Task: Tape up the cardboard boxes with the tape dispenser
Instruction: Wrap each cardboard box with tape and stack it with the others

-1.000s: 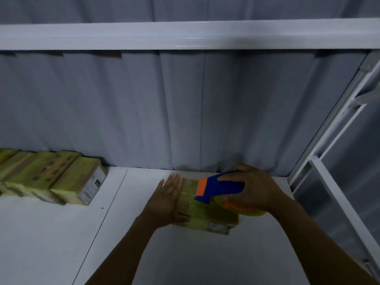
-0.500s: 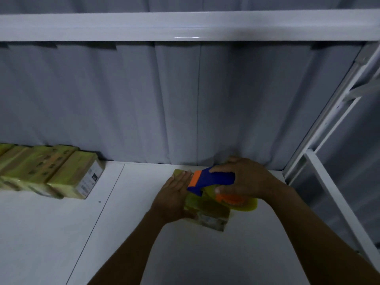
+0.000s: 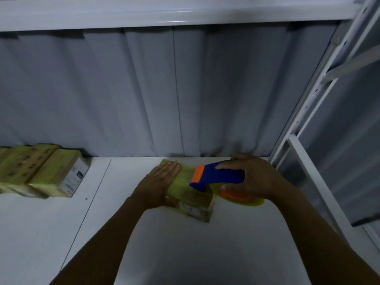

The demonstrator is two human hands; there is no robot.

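On the white shelf board [image 3: 185, 254], right of centre and towards its far edge, lay the cardboard box [image 3: 193, 199], already glossy with yellow film, with 1 corner pointing at the far wall. The left hand [image 3: 156, 186] lay flat against its left side, fingers straight and pressed together and the thumb along the near edge, holding it down. The right hand [image 3: 255, 177] gripped the blue handle of the tape dispenser [image 3: 218, 176], fingers curled round it. The orange nose rested on the box top, and the yellow tape roll [image 3: 244, 200] hung past the box's right edge.

0.5 s before, the nose had been right up against the left fingertips. Now a strip of box top showed between them, and the box sat more diagonally than 1 s before. That suggested a pass across the top was ending or being reset, so this box was likely near done. Whether the tape had been cut could not be told.

Far left, a row of taped boxes [image 3: 47, 171] stood against the corrugated wall [image 3: 144, 99].
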